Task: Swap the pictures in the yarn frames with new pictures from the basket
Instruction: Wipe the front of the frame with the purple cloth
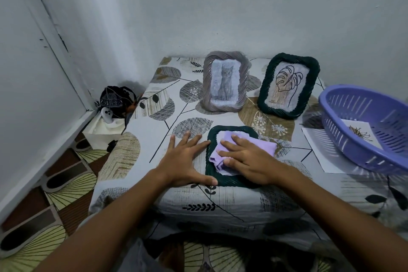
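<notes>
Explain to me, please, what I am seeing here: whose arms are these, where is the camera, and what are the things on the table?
There is no machine. A person wears one camera on the head, looking down at their own arms.

The left hand lies flat and steadies a dark green yarn frame that lies on the patterned tablecloth. The right hand presses a purple cloth onto the frame's middle.

Behind stand two more frames: a grey frame with a cat picture and a green frame with a leaf drawing. On the right, a purple basket holds a picture, with a paper sheet beneath it.
</notes>
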